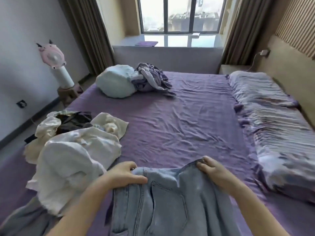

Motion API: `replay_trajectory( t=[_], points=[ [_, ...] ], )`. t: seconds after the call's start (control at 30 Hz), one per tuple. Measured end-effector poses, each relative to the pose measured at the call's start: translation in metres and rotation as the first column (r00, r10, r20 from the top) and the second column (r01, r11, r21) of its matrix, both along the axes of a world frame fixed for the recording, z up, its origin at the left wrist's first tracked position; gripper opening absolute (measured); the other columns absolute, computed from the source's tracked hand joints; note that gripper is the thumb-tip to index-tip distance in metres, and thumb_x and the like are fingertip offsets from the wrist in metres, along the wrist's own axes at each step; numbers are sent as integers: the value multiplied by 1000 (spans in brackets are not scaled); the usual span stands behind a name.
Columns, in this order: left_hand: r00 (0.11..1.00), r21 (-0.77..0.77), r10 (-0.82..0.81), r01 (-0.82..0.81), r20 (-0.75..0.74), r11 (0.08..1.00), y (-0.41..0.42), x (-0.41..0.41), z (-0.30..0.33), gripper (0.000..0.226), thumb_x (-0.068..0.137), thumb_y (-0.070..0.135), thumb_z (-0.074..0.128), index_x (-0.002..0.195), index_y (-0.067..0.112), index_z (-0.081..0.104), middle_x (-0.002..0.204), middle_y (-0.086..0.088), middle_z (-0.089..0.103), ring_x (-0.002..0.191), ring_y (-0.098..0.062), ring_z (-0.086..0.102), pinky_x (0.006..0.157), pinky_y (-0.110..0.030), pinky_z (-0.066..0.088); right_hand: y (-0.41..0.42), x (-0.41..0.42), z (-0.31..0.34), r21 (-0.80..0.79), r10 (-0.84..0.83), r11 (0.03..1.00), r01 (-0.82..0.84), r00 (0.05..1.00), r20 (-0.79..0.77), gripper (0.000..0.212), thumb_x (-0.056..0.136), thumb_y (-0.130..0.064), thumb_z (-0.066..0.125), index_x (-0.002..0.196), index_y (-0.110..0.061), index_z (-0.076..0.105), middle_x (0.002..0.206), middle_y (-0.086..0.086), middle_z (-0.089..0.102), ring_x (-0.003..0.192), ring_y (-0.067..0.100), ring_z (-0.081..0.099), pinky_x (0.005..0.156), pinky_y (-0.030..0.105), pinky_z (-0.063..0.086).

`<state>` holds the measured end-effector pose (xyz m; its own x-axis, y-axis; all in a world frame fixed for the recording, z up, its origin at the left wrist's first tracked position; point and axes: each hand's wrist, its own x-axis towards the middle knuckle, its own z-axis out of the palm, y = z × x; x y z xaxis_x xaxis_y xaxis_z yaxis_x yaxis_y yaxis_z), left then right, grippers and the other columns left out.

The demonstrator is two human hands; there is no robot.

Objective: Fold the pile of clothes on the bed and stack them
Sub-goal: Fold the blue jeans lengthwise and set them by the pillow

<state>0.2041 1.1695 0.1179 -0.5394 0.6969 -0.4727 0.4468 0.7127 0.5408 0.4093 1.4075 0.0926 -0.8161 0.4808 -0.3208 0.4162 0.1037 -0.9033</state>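
Denim, pale blue: jeans (163, 198) held up at the near edge of the bed (187, 120), waistband uppermost and stretched sideways between the two hands, legs dropping toward the wearer and out of view below. Left hand (124, 175) curled over the left end of the waistband, thumb laid along the cloth. Right hand (210, 169) pinching the right end, fingertips bunching the fabric a little higher than the left. Back pocket facing up (so the seat side shows). Long axis of the jeans running from the hands back toward the body, across the bed's width rather than along it. Open purple sheet straight ahead of both hands, the likely place to lay the jeans flat; neither hand clearly nearer it. Pile (73, 150) of white and dark clothes lying just left of the left hand, unfolded, nothing stacked yet. Probably an early step: spread, then fold leg onto leg.
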Motion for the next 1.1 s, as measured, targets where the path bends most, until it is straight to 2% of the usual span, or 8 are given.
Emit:
replay_trajectory(
  t=[0.1, 0.2, 0.33, 0.53, 0.67, 0.83, 0.97, 1.1],
  points=[
    [995, -156, 86, -94, -57, 983, -34, 7, -94, 46, 61, 60, 68, 88, 25, 54, 84, 11, 63, 79, -11, 60, 64, -29, 43, -37, -5, -107, 161, 16, 985, -65, 958, 286, 10, 99, -17, 48, 95, -8, 50, 91, 5, 59, 86, 16, 50, 77, 31, 38],
    [990, -254, 130, -139, -54, 957, -67, 1, -145, 46, 60, 61, 63, 91, 30, 49, 85, 12, 64, 78, -11, 61, 62, -30, 43, -74, -6, -161, 152, -22, 988, -38, 929, 370, 8, 99, -18, 47, 91, -18, 48, 84, 3, 59, 82, 19, 50, 71, 23, 37],
    [978, -256, 151, -111, 143, 960, -106, -42, -164, 47, 55, 64, 70, 85, 31, 55, 79, 14, 65, 71, -2, 59, 61, -26, 42, -92, -20, -177, 191, -83, 982, 5, 911, 405, 10, 100, -24, 45, 90, -23, 49, 80, 0, 61, 79, 19, 56, 72, 31, 41],
    [921, -253, -41, 150, 388, 956, -131, -153, -165, 46, 57, 72, 73, 84, 36, 63, 74, 19, 59, 69, 1, 53, 68, -23, 39, -74, -83, -175, 282, 110, 924, -257, 887, 448, 6, 98, -33, 47, 99, -28, 51, 82, -5, 66, 77, 19, 60, 71, 39, 45],
    [984, -381, -97, 149, 152, 913, -117, -194, -214, 43, 67, 66, 70, 87, 30, 61, 86, 13, 63, 82, -8, 57, 73, -29, 44, -80, -148, -217, 218, 150, 931, -292, 852, 501, 11, 97, -33, 50, 104, -26, 52, 89, -3, 64, 83, 22, 58, 75, 38, 44],
    [927, -550, -349, 222, -137, 805, -103, -193, -290, 40, 78, 58, 61, 99, 25, 51, 106, 4, 59, 103, -20, 57, 71, -32, 38, -102, -180, -293, 117, 173, 941, -318, 746, 643, 62, 90, -19, 56, 145, -19, 29, 133, 8, 55, 119, 27, 52, 85, 29, 37],
    [836, -591, -505, 301, -215, 749, -98, -190, -301, 33, 87, 45, 56, 106, 20, 46, 114, -1, 58, 108, -24, 57, 75, -35, 37, -101, -177, -298, 146, 135, 944, -297, 749, 649, 32, 89, -21, 57, 120, -24, 49, 111, 4, 65, 105, 28, 58, 79, 35, 40],
    [915, -630, -392, 359, 92, 689, -95, -214, -281, 31, 83, 46, 58, 101, 23, 48, 109, 5, 57, 100, -20, 57, 70, -31, 39, -75, -172, -277, -9, 266, 949, -314, 789, 554, 15, 86, -30, 67, 89, -23, 53, 85, -7, 62, 86, 19, 57, 75, 30, 43]
  ],
)
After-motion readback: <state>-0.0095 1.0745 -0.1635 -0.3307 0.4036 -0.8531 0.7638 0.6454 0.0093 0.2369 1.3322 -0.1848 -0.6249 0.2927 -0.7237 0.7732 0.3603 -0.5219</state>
